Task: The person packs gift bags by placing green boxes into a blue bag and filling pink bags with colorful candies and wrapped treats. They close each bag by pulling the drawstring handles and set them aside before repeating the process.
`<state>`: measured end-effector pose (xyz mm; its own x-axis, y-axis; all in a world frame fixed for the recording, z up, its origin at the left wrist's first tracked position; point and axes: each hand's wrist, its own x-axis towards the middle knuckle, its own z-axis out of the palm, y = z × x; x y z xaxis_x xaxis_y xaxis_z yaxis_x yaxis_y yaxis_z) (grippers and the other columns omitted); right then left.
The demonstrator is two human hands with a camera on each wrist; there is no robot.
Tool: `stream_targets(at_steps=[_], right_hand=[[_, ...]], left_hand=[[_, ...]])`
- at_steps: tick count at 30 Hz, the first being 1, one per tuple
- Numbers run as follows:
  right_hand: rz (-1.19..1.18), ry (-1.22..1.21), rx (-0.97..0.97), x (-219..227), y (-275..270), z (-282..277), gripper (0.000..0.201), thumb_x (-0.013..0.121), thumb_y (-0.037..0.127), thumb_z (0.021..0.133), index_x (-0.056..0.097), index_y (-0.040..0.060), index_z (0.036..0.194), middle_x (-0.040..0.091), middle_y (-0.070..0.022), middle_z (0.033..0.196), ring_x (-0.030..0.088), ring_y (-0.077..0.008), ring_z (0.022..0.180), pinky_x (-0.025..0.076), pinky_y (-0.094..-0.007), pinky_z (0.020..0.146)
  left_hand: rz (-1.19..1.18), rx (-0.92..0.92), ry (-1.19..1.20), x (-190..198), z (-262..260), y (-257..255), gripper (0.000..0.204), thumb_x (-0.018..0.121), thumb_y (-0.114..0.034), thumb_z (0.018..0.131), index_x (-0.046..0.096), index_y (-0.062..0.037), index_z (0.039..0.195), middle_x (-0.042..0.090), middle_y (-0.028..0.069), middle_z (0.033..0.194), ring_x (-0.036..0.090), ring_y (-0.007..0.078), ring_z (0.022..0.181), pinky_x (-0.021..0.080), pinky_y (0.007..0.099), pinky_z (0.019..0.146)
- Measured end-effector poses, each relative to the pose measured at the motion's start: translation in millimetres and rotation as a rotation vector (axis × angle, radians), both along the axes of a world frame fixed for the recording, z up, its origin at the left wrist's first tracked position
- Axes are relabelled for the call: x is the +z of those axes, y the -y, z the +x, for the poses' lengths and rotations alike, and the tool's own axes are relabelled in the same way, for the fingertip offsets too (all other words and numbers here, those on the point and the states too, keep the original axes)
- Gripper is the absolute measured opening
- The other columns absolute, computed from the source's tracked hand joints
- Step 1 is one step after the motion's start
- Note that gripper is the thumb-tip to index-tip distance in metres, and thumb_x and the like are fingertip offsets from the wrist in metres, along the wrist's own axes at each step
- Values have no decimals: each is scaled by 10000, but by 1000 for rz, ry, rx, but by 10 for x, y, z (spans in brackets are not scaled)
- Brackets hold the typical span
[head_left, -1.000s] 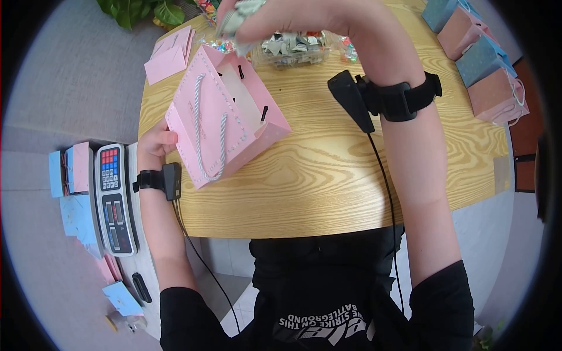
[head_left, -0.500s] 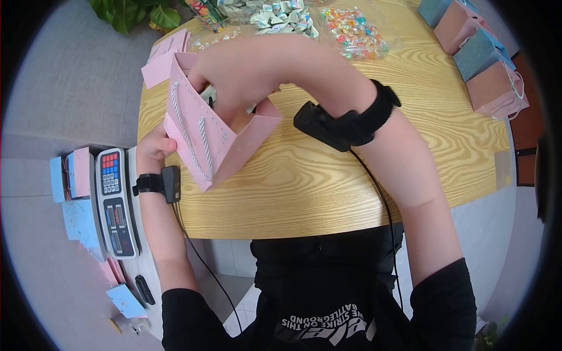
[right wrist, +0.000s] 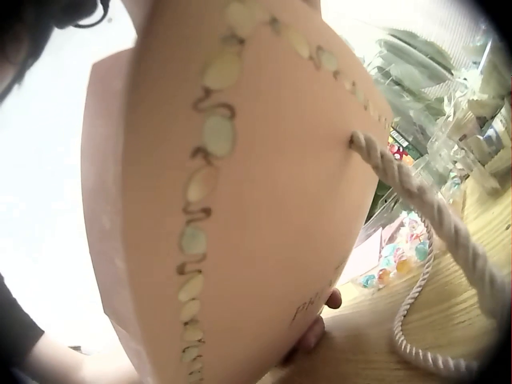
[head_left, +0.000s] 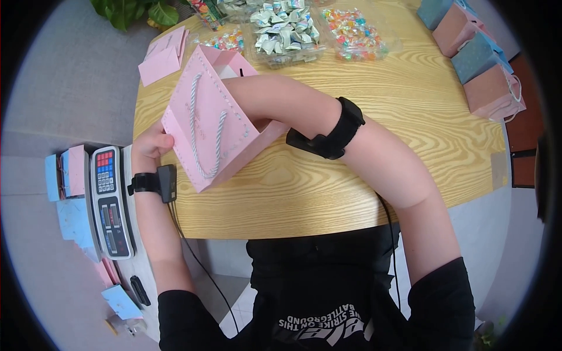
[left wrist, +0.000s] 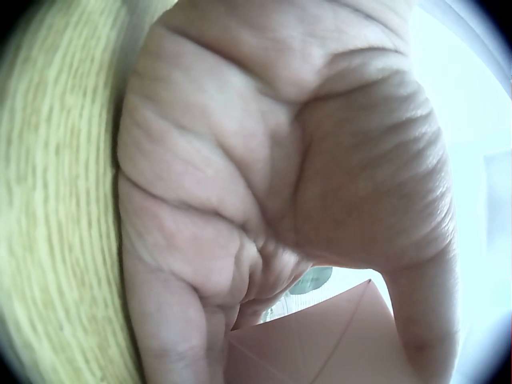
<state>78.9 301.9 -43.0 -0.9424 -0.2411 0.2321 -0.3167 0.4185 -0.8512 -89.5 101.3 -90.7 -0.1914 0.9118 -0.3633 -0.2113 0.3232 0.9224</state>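
The right hand has sunk inside the pink gift bag (head_left: 209, 124), apparently filling it, its grip untellable; the left hand (head_left: 153, 142) pinches one edge.

Trays (head_left: 295, 58) on table (head_left: 398, 93) behind bag (head_left: 205, 123), scale (head_left: 111, 202) at left, other bags (head_left: 480, 58) far right.

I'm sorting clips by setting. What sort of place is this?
Probably a small packing workspace: what look like wrapped sweets sit on the table, gift bags line its right edge, and a digital scale stands at the left.
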Motion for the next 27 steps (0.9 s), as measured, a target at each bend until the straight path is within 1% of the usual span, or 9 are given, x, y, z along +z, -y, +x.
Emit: stream_targets(at_steps=[10, 14, 16, 19, 21, 22, 24, 25, 27], right_hand=[[144, -57, 65, 106, -59, 272, 285, 627, 225, 774, 648, 89, 1024, 637, -109, 964, 598, -225, 856, 467, -332, 765], [199, -85, 95, 157, -100, 351, 275, 620, 215, 780, 650, 86, 1021, 637, -110, 965, 598, -224, 857, 465, -332, 769], [229, -101, 111, 183, -141, 404, 270, 616, 210, 783, 650, 84, 1019, 636, -110, 966, 599, -224, 857, 464, -331, 771], [277, -113, 137, 281, -160, 424, 265, 612, 205, 786, 651, 82, 1018, 636, -111, 966, 599, -223, 858, 463, -331, 773], [496, -6, 167, 401, -213, 443, 292, 605, 179, 786, 640, 71, 1055, 637, -115, 986, 604, -227, 872, 465, -330, 754], [512, -10, 175, 448, -250, 443, 292, 605, 179, 786, 640, 71, 1055, 637, -115, 986, 604, -227, 872, 465, -330, 754], [407, 344, 136, 530, -316, 434, 331, 591, 152, 789, 618, 81, 1111, 637, -117, 1009, 607, -230, 884, 465, -331, 749], [421, 338, 142, 552, -305, 435, 331, 591, 152, 789, 618, 81, 1111, 637, -117, 1009, 607, -230, 884, 465, -331, 749], [723, 359, 165, 543, -256, 442, 371, 596, 153, 794, 590, 90, 1160, 632, -119, 1038, 601, -239, 929, 459, -331, 780]], left_hand=[[-15, -7, -4, 24, 6, -12, 1028, 853, -275, 566, 292, 37, 1368, 450, 101, 1325, 443, 194, 1208, 370, 288, 981], [12, -9, 6, 8, -14, -7, 1014, 850, -270, 571, 300, 39, 1364, 453, 100, 1323, 449, 192, 1203, 369, 287, 982], [-36, -16, 4, 22, -32, 7, 1003, 848, -262, 572, 308, 43, 1360, 453, 101, 1324, 446, 189, 1206, 369, 284, 980], [13, -29, 4, -25, -45, 6, 987, 843, -242, 574, 315, 40, 1359, 452, 104, 1325, 435, 180, 1212, 359, 286, 984], [42, -52, -15, -20, -28, -18, 984, 840, -231, 575, 314, 38, 1361, 451, 105, 1326, 429, 177, 1213, 353, 289, 986], [56, -82, -35, -4, -9, -37, 980, 837, -221, 575, 313, 35, 1363, 450, 107, 1326, 423, 174, 1215, 347, 292, 989], [74, -90, -38, 29, 64, -85, 975, 833, -214, 579, 311, 34, 1365, 447, 108, 1329, 421, 174, 1214, 340, 295, 993], [77, -107, -37, 50, 89, -96, 970, 829, -207, 582, 310, 33, 1366, 444, 109, 1332, 420, 175, 1213, 334, 297, 998], [44, -101, -10, 99, 103, -99, 969, 826, -203, 584, 307, 36, 1367, 441, 111, 1336, 418, 180, 1217, 334, 300, 1001]])
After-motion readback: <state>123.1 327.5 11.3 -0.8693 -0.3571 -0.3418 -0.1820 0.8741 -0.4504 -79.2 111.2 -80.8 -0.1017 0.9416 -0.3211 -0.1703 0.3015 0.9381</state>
